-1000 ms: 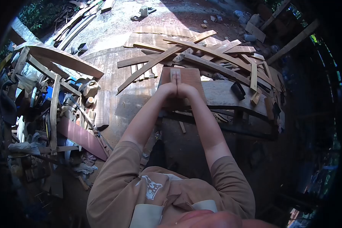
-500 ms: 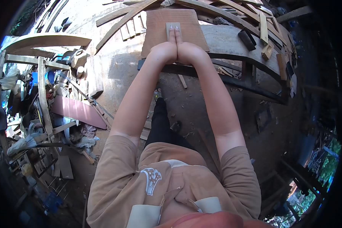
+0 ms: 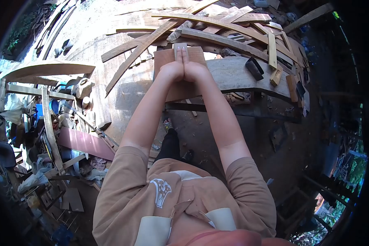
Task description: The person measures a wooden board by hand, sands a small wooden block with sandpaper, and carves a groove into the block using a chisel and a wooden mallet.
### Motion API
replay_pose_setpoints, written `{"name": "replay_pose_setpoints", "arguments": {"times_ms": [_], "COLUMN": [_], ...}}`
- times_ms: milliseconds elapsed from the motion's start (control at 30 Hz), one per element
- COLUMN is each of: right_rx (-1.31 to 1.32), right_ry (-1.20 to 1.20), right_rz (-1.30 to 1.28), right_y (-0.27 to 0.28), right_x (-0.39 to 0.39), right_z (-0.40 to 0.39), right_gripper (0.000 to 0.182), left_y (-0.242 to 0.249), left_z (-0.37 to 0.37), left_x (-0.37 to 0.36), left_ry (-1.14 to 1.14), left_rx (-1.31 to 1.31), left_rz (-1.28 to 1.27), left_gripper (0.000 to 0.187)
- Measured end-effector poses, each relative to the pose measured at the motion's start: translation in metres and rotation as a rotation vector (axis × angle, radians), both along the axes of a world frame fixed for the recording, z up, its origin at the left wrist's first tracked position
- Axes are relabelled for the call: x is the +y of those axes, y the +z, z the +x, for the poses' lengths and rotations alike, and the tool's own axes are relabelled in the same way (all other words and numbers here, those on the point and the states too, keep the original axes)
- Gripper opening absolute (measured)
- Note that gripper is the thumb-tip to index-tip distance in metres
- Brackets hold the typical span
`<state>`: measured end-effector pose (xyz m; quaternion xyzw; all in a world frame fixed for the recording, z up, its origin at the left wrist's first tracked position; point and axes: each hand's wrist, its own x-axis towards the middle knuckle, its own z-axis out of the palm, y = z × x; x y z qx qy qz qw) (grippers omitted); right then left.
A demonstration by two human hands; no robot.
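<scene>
My left hand (image 3: 172, 71) and my right hand (image 3: 196, 72) are side by side, their wrists bent inward. One straight finger of each lies along a small, flat, pale block (image 3: 180, 44); the other fingers are tucked out of sight. Under the block is a broad brown wooden board (image 3: 161, 58), at the near side of the workbench. The block's far end sticks out a little past the board's far edge. Both hands press on the block from above.
Long wooden strips (image 3: 229, 29) lie piled beyond the board. A dark curved piece (image 3: 254, 68) and wood offcuts (image 3: 276, 76) sit on a grey slab (image 3: 229, 74) at the right. Left are a pink panel (image 3: 84, 142), a wooden frame (image 3: 48, 119) and clutter.
My hands and the block have slid away from me along the board, from its middle to its far edge. The camera view has also shifted, showing more of the strips behind.
</scene>
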<state>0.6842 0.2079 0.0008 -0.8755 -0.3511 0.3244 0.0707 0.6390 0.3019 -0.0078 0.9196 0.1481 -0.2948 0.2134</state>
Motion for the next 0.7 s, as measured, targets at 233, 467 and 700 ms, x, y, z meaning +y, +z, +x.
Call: {"name": "replay_pose_setpoints", "arguments": {"times_ms": [233, 467, 700], "right_rx": [0.026, 0.035, 0.015], "right_ry": [-0.014, -0.041, 0.019], "right_rz": [-0.057, -0.118, -0.125], "right_y": [0.007, 0.017, 0.030], "right_x": [0.012, -0.023, -0.075], "right_z": [0.017, -0.036, -0.099], "right_gripper": [0.091, 0.084, 0.081], "left_y": [-0.012, 0.001, 0.010], "left_z": [0.022, -0.035, -0.102], "left_x": [0.013, -0.022, -0.077], "left_ry": [-0.034, -0.059, -0.041], "left_rx": [0.027, -0.019, -0.128], "left_rz": [-0.003, -0.063, -0.039], "left_gripper": [0.061, 0.072, 0.087]}}
